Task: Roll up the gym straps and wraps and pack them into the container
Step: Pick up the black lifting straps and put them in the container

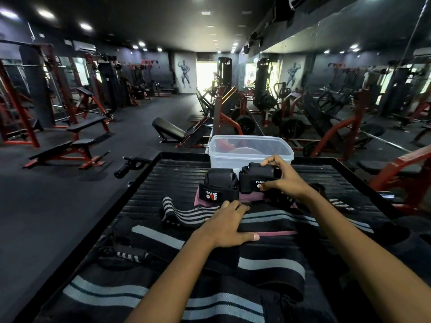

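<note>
Gym floor stretches out behind a black ribbed tray (163, 183) that fills the near ground, with red-framed benches (79, 145) to the left and a mirrored wall to the right. Long black wraps with grey stripes (163, 297) lie unrolled across the near part of the tray, and a smaller striped wrap (179, 209) lies loosely folded just beyond the left hand. At the far edge of the tray stands a clear plastic container (250, 149), open at the top. Just in front of it sit two black rolled straps side by side: the left strap (219, 185), with a "TRAIN HARD" label, rests on a pink-edged piece, and the right strap (256, 177) is next to it. The right hand (278, 179) pinches this right strap between curled fingers and thumb. The left hand (227, 226) lies flat, fingers extended, pressing on a dark striped wrap (275, 223).
</note>
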Tool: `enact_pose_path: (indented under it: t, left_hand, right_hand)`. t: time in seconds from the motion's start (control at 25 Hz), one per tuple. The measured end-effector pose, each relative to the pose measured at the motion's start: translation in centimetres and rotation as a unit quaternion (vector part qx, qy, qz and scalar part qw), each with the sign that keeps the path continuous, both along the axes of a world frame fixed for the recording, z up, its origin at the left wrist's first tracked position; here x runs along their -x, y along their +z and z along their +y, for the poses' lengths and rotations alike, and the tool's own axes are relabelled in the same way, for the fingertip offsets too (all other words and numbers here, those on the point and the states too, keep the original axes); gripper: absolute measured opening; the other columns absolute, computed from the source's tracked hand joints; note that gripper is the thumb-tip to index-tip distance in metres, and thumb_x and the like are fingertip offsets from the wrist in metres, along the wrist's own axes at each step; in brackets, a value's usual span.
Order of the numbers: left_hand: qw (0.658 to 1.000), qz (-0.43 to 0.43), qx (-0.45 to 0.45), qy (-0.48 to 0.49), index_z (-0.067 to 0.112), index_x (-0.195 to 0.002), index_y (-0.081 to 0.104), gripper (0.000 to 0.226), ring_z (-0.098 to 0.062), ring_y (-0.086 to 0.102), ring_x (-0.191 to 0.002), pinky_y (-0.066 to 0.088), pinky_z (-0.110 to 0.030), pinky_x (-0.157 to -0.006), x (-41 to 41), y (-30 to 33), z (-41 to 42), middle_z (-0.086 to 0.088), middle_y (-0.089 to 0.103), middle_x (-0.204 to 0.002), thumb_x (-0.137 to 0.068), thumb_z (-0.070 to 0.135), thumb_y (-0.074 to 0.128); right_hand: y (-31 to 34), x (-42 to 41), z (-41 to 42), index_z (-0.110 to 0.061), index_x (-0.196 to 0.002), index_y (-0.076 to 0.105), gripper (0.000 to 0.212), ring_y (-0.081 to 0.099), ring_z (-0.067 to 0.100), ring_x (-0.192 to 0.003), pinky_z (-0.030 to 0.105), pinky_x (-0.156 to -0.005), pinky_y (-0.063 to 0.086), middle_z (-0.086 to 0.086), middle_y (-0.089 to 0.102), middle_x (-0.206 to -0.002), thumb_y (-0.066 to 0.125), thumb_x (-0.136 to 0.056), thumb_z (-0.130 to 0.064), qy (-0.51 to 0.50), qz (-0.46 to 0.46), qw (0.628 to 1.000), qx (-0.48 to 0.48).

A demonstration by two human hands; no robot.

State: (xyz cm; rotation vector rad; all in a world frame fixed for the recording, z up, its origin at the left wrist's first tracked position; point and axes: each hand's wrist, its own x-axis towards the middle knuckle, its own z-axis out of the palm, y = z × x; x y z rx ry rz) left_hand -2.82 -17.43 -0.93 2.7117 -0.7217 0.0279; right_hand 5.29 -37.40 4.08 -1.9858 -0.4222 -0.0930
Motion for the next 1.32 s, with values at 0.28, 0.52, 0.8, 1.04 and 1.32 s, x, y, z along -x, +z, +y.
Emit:
enact_pose_path:
  t: [0.28,0.52,0.8,1.04,1.32]
  left_hand:
    - [1.0,0.011,0.022,-0.009,0.016,-0.143,0.033,0.079,-0.018,0.037,-0.121,0.036,-0.036,-0.107,-0.2,0.1,0.2,-0.002,0.041,-0.136,-0.08,0.051,0.066]
    - [0.999,0.017,0.036,-0.018,0.018,-0.142,0.034,0.078,-0.017,0.037,-0.123,0.035,-0.032,-0.106,-0.1,0.3,0.5,0.0,0.041,-0.136,-0.079,0.048,0.069]
    - [0.998,0.029,0.053,-0.01,0.018,-0.14,0.039,0.072,-0.015,0.037,-0.123,0.035,-0.032,-0.107,-0.1,0.4,0.6,-0.001,0.043,-0.135,-0.082,0.054,0.062]
    - [0.994,0.018,0.106,0.008,0.017,-0.131,0.05,0.058,-0.012,0.043,-0.112,0.041,-0.03,-0.101,-0.5,0.3,0.7,0.001,0.05,-0.125,-0.084,0.05,0.062]
    - [0.921,-0.154,0.3,0.197,0.018,-0.123,0.054,0.049,-0.017,0.034,-0.118,0.036,-0.034,-0.106,-1.7,1.8,2.1,-0.002,0.04,-0.126,-0.079,0.027,0.073]
  right_hand:
    - [-1.8,-0.7,-1.0,-0.016,-0.106,0.052,0.056,0.051,0.025,-0.113,0.037,-0.095,0.045,0.012,0.052,-0.122,0.081,-0.063,0.005,0.017,0.011,0.999,0.037]
    - [-2.0,-0.8,-1.3,-0.017,-0.111,0.048,0.058,0.058,0.02,-0.1,0.031,-0.087,0.051,0.006,0.056,-0.11,0.083,-0.067,-0.002,0.028,0.039,0.999,0.017]
    - [-2.6,-0.1,-1.6,-0.032,-0.114,0.05,0.054,0.061,0.02,-0.107,0.039,-0.095,0.051,0.002,0.057,-0.12,0.082,-0.071,-0.022,0.005,0.035,0.999,0.001]
    - [-2.9,-0.1,-2.1,-0.036,-0.11,0.055,0.048,0.062,0.025,-0.107,0.044,-0.096,0.051,0.008,0.061,-0.118,0.081,-0.072,-0.021,-0.001,0.035,0.999,-0.029]
    - [-2.2,0.3,-1.8,-0.028,-0.117,0.058,0.053,0.062,0.002,-0.093,0.015,-0.076,0.05,0.0,0.06,-0.116,0.081,-0.072,-0.012,0.035,0.002,0.999,0.021]
